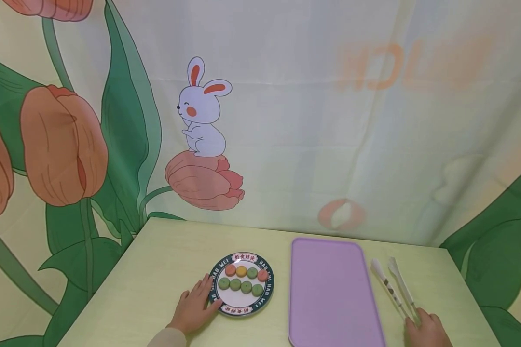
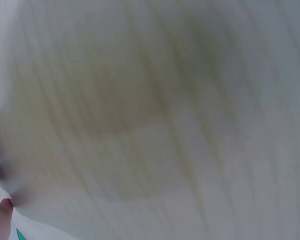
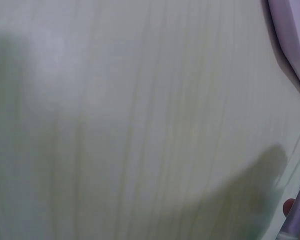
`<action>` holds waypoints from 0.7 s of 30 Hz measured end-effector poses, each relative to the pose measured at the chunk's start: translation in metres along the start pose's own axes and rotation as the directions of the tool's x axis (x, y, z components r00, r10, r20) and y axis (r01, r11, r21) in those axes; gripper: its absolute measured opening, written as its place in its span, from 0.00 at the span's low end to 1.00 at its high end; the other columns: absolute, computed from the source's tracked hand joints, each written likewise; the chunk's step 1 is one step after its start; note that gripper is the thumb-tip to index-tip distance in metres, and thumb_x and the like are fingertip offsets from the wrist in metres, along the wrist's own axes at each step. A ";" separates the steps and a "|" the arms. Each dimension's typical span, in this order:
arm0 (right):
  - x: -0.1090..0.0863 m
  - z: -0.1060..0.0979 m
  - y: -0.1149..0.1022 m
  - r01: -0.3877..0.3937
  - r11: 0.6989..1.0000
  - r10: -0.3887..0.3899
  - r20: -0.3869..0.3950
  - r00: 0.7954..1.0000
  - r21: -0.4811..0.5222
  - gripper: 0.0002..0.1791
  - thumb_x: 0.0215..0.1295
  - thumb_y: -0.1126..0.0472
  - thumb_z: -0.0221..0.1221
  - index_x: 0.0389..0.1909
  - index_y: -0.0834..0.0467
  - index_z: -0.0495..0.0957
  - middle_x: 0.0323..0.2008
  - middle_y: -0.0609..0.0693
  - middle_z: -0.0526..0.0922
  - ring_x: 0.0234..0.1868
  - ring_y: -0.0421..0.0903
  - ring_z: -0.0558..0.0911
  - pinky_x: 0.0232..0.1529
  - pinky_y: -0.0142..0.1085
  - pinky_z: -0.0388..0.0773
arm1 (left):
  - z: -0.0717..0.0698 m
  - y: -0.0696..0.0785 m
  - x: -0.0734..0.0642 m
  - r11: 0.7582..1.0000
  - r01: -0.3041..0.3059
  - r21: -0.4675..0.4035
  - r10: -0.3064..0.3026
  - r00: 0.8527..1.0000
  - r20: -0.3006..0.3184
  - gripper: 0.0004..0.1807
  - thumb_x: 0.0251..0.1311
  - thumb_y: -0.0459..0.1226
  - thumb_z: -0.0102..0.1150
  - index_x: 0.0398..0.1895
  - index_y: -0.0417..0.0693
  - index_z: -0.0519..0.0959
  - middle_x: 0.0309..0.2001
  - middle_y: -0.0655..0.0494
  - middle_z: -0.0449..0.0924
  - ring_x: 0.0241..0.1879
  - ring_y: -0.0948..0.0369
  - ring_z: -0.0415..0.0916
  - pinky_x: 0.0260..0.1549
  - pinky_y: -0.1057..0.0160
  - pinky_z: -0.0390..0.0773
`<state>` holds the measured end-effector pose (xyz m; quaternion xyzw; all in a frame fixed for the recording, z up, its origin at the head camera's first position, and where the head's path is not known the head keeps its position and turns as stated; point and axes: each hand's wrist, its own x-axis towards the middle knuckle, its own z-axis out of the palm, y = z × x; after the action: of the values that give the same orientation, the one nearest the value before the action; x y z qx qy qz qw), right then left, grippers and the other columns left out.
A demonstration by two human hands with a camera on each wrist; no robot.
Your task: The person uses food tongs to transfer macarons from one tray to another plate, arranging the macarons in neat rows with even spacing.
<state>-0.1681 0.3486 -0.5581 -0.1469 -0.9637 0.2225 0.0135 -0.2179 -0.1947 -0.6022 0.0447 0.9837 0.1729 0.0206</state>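
Observation:
A round plate (image 1: 262, 304) with a dark green lettered rim carries several small round pastries (image 1: 240, 271) in green, pink and yellow, set in two rows. My left hand (image 1: 194, 306) rests on the table at the plate's left side, fingers extended, touching its rim; part of that hand (image 2: 0, 220) shows in the left wrist view's corner. At the table's right, my right hand (image 1: 427, 328) grips the near end of slim, pale tongs (image 1: 403, 282), whose arms point away, apart at the tips. A fingertip lies against a shiny tong arm (image 3: 296, 220) in the right wrist view.
Between the plate and the tongs lies a purple rectangular tray (image 1: 334, 289), its near edge cut off by the frame. The pale table (image 1: 169, 250) ends at a printed curtain (image 1: 286, 120) with tulips and a rabbit.

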 end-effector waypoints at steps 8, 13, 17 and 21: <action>0.002 0.007 -0.005 -0.112 0.994 0.112 -0.018 0.994 0.019 0.27 0.57 0.54 0.49 0.51 0.71 0.65 0.36 0.70 0.72 0.37 0.64 0.75 0.35 0.51 0.72 | -0.001 0.001 0.000 1.000 -0.011 0.007 0.011 1.000 -0.014 0.42 0.54 0.64 0.39 0.66 0.48 0.54 0.68 0.52 0.50 0.66 0.49 0.51 0.58 0.40 0.52; 0.004 0.011 -0.006 -0.163 0.986 0.164 -0.019 0.986 0.019 0.27 0.57 0.54 0.49 0.51 0.71 0.65 0.36 0.69 0.72 0.38 0.64 0.74 0.35 0.51 0.72 | -0.002 0.002 0.000 1.000 -0.011 0.012 0.012 1.000 -0.013 0.42 0.54 0.64 0.39 0.66 0.47 0.55 0.68 0.52 0.51 0.66 0.50 0.52 0.58 0.40 0.53; 0.005 0.014 -0.006 -0.178 0.984 0.179 -0.041 0.983 0.026 0.26 0.56 0.55 0.50 0.50 0.71 0.66 0.35 0.68 0.73 0.37 0.64 0.75 0.33 0.50 0.72 | -0.002 0.003 -0.001 1.000 -0.009 0.007 0.009 1.000 -0.012 0.42 0.54 0.63 0.40 0.66 0.47 0.55 0.68 0.52 0.51 0.66 0.49 0.52 0.58 0.40 0.53; 0.004 0.017 -0.007 -0.182 0.983 0.184 -0.059 0.981 0.032 0.26 0.56 0.55 0.50 0.50 0.71 0.66 0.35 0.69 0.72 0.37 0.64 0.75 0.34 0.51 0.71 | -0.002 0.002 -0.001 1.000 -0.008 0.002 0.008 1.000 -0.017 0.42 0.54 0.63 0.41 0.66 0.48 0.55 0.68 0.52 0.51 0.66 0.50 0.52 0.58 0.39 0.53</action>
<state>-0.1754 0.3366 -0.5701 -0.2415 -0.9421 0.2311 0.0249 -0.2164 -0.1937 -0.5998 0.0469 0.9839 0.1723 0.0116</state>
